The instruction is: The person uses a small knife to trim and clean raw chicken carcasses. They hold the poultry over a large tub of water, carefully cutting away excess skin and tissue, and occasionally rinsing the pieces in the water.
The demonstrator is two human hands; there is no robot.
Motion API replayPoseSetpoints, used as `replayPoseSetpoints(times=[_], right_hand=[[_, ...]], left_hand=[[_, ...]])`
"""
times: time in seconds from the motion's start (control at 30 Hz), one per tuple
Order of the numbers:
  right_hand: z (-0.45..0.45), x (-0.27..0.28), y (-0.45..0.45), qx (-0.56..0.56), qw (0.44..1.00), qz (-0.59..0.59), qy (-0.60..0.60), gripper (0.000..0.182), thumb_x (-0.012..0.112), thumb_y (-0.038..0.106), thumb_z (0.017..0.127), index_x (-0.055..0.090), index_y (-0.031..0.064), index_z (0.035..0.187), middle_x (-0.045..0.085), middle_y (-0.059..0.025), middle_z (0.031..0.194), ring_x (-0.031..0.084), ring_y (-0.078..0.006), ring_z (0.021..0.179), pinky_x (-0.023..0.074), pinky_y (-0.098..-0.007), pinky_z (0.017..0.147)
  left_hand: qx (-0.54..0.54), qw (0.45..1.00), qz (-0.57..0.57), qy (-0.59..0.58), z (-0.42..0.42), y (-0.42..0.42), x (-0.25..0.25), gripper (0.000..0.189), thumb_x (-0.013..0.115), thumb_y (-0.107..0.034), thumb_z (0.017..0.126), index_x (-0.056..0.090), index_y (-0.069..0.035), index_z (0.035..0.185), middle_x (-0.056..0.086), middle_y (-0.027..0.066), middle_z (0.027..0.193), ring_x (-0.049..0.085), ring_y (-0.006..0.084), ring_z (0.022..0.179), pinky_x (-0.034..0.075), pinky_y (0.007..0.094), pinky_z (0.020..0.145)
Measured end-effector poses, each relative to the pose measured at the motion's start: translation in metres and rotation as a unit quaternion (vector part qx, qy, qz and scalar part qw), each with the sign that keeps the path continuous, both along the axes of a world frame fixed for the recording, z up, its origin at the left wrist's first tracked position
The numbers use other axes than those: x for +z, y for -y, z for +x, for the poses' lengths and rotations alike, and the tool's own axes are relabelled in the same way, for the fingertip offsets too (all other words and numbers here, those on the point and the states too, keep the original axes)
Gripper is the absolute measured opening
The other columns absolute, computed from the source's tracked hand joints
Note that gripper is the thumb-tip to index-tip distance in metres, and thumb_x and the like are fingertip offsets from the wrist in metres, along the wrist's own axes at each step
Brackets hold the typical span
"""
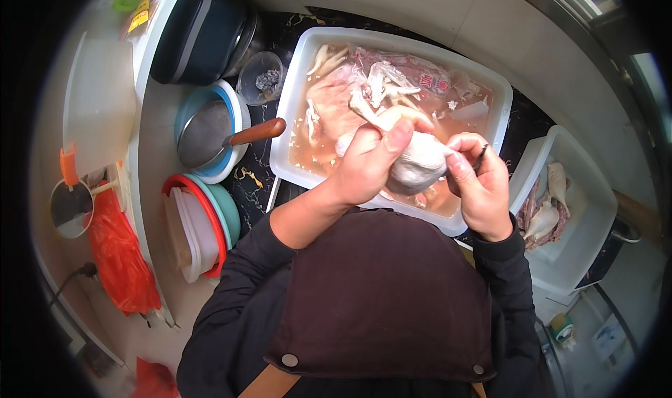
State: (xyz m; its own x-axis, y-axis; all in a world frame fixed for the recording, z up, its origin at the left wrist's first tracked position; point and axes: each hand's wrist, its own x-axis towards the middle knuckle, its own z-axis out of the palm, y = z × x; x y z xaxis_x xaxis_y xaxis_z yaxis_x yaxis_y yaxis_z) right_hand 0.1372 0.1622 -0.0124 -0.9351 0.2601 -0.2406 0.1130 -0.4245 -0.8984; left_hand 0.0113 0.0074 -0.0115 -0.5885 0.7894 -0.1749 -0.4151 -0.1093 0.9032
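My left hand [370,159] grips a pale, plucked poultry leg [418,164], its thick end towards me and its thin shank and foot pointing up and left. The fingertips of my right hand [475,180] pinch the right edge of its skin; a small dark object [480,155] shows between those fingers, too partly hidden to name. Both hands are above a white plastic tub [287,109] of pinkish, cloudy water. In that water lie a large piece of pale poultry [328,104], several feet [328,61] and a clear plastic bag of meat [420,72] bearing red print.
A second white tub [583,240] at the right holds poultry pieces [546,217]. Left of the main tub are a wood-handled strainer [205,135] over a blue basin, a clear bowl [255,83] with a metal scourer, and stacked red and green basins [223,230]. A wall runs behind.
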Motion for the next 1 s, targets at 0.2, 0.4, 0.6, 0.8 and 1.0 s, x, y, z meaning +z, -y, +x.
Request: replayPoseSetpoints(times=[0.2,0.4,0.6,0.8,1.0], right_hand=[[0.003,-0.006,0.011,0.02,0.999,0.023,-0.015,0.01,0.055,0.008,0.1,0.053,0.0014,0.107,0.053,0.0023,0.086,0.045,-0.0009,0.066,0.0379,-0.0182,0.057],[-0.004,-0.009,0.027,-0.075,0.996,-0.043,-0.021,0.01,0.056,0.008,0.1,0.054,0.0016,0.107,0.054,0.0032,0.083,0.043,-0.0002,0.061,0.0343,-0.0162,0.053],[-0.015,-0.029,0.044,-0.095,0.933,0.329,-0.111,0.009,0.058,-0.004,0.092,0.057,-0.0008,0.1,0.054,-0.0108,0.089,0.053,-0.0174,0.069,0.0442,-0.0271,0.061],[-0.016,-0.03,0.055,-0.058,0.935,0.332,-0.114,0.006,0.058,-0.002,0.094,0.055,0.0007,0.099,0.053,-0.0058,0.09,0.048,-0.0106,0.07,0.0404,-0.0233,0.063],[-0.011,-0.026,0.038,-0.022,0.951,0.293,-0.094,0.013,0.061,-0.003,0.091,0.058,0.0,0.104,0.057,-0.0048,0.085,0.051,-0.0102,0.066,0.0414,-0.0244,0.058]], left_hand=[[0.026,0.995,-0.036,-0.09,0.003,-0.005,-0.011,0.021,0.047,-0.016,0.099,0.053,0.0,0.112,0.063,0.0082,0.092,0.06,0.0118,0.081,0.049,0.0271,0.077],[0.04,0.995,-0.063,-0.064,-0.01,-0.014,-0.04,0.026,0.046,-0.022,0.103,0.049,0.001,0.114,0.056,0.0081,0.103,0.053,0.0125,0.096,0.045,0.0292,0.086],[-0.005,0.989,-0.037,0.146,0.007,-0.008,-0.03,0.035,0.04,-0.034,0.106,0.045,-0.008,0.128,0.05,0.0014,0.105,0.049,0.0112,0.096,0.044,0.0307,0.09],[0.098,0.973,0.037,0.204,0.011,-0.015,-0.04,0.033,0.055,-0.022,0.096,0.05,-0.003,0.122,0.054,0.0012,0.096,0.053,0.0085,0.084,0.048,0.0261,0.073],[0.068,0.997,-0.04,0.008,-0.002,-0.012,-0.039,0.02,0.059,-0.011,0.089,0.059,-0.002,0.106,0.058,0.0009,0.089,0.05,0.0056,0.078,0.043,0.0226,0.068]])
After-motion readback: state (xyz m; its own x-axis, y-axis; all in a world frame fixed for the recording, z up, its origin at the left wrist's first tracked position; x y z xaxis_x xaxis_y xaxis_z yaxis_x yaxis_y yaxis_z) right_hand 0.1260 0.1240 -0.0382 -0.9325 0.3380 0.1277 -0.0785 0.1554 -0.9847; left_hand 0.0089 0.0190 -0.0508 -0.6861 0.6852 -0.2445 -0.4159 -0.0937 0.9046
